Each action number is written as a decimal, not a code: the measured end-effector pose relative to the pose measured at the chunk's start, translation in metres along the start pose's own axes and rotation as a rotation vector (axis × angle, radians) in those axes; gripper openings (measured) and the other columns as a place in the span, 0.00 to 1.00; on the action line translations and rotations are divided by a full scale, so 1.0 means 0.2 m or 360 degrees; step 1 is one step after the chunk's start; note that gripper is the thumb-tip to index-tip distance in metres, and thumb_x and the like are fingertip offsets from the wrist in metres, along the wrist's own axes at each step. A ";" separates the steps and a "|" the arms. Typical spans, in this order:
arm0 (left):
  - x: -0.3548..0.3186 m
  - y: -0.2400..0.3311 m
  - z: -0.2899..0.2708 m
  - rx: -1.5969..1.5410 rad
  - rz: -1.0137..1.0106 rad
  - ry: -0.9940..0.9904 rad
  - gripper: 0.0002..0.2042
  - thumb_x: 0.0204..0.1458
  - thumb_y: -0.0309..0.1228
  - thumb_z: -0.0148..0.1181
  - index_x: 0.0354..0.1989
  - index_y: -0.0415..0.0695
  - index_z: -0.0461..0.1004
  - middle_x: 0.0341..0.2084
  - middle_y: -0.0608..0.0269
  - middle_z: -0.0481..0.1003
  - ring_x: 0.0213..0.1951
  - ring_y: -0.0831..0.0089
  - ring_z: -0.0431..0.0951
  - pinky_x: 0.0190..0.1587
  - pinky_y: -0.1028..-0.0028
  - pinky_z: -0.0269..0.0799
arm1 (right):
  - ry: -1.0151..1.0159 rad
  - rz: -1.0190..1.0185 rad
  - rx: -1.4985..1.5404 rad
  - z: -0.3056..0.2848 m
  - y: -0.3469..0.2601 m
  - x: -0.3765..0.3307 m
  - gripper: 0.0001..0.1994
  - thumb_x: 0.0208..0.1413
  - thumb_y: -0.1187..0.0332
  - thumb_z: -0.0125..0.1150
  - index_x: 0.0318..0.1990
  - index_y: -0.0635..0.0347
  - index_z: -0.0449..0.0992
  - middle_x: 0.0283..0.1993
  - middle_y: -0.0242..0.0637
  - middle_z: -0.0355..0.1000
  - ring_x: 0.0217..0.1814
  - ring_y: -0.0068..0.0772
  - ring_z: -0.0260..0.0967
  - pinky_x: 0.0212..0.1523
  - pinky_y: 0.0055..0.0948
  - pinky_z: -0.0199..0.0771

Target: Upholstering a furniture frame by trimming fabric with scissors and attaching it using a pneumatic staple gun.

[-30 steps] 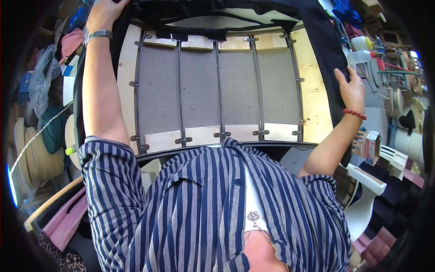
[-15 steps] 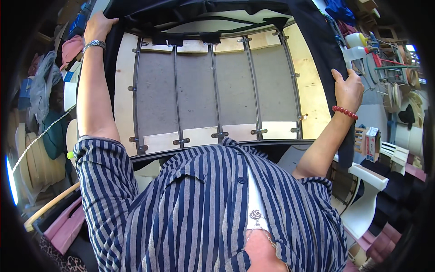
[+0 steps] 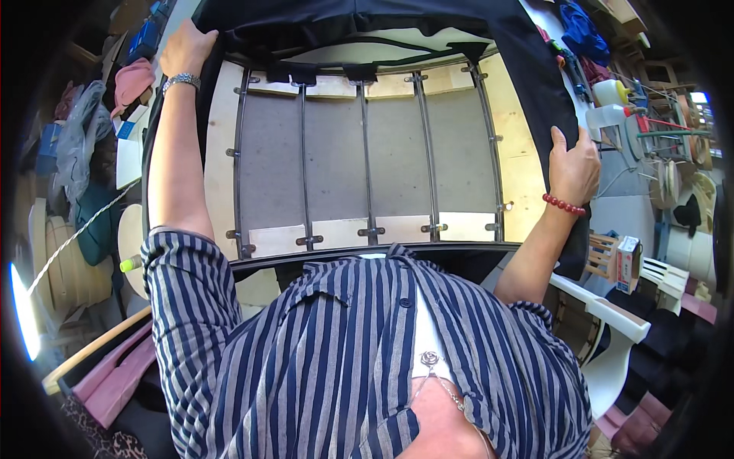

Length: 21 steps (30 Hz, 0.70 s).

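Note:
Black fabric [image 3: 550,99] drapes around the far end and both sides of a wide frame. My left hand [image 3: 187,52] closes on the fabric at the far left corner. My right hand [image 3: 573,164] grips its right side edge, lower down, with the thumb pointing up. Inside the fabric lies the frame of pale wooden boards [image 3: 222,164]. Several dark metal rods [image 3: 365,161] run across it from far to near, fixed with small clips. A grey surface [image 3: 332,153] shows between the rods. Bunched fabric hides part of the frame's far edge.
On the right, a squeeze bottle with a red tip [image 3: 604,116] stands near a yellow-capped bottle [image 3: 610,92]. A white curved piece [image 3: 619,329] stands at the lower right. To the left are a pink cloth [image 3: 134,84], a clear plastic bag [image 3: 80,145] and a twisted cord [image 3: 80,233].
In the view, my left hand has shifted slightly right and down. My right hand has moved left and down, with the fabric's right edge drawn inward. Both hands keep their grip.

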<state>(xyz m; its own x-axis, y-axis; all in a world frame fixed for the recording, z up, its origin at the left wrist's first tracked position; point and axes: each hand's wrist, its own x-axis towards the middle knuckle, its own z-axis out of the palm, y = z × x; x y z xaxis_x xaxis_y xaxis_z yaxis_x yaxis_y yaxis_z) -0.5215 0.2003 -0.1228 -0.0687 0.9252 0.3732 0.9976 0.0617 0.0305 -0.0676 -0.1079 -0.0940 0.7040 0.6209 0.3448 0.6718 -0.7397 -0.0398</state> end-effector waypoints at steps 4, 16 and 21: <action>-0.06 0.14 -0.05 0.0208 0.0420 0.1170 0.19 0.43 0.44 0.61 0.39 0.44 0.76 0.30 0.50 0.77 0.36 0.51 0.77 0.39 0.59 0.72 | 0.0616 -0.0626 0.0514 -0.01 -0.16 0.02 0.22 0.46 0.62 0.67 0.48 0.64 0.74 0.51 0.48 0.70 0.55 0.47 0.67 0.55 0.38 0.66; -0.54 0.93 0.60 -0.0609 0.1001 -0.0539 0.19 0.44 0.49 0.62 0.33 0.44 0.79 0.28 0.55 0.78 0.37 0.57 0.76 0.42 0.61 0.65 | -0.0629 -0.1304 0.0405 0.84 -0.97 0.31 0.13 0.53 0.62 0.55 0.44 0.55 0.78 0.44 0.45 0.74 0.49 0.49 0.70 0.50 0.44 0.69; -0.49 1.10 0.61 -0.0614 0.0813 -0.0956 0.29 0.37 0.64 0.58 0.22 0.46 0.80 0.24 0.57 0.78 0.31 0.60 0.78 0.39 0.62 0.68 | -0.0981 -0.1351 0.0129 0.95 -1.09 0.38 0.17 0.56 0.56 0.54 0.44 0.60 0.77 0.43 0.47 0.74 0.47 0.48 0.72 0.50 0.42 0.70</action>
<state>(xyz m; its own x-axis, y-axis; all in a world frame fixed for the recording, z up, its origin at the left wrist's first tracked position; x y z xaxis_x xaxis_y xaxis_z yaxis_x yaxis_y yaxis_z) -0.2948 0.1695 -0.2665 0.5085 0.8525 -0.1212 0.8269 -0.4441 0.3449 -0.1176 0.1500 -0.2366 -0.0249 0.9687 -0.2469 0.9968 0.0054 -0.0793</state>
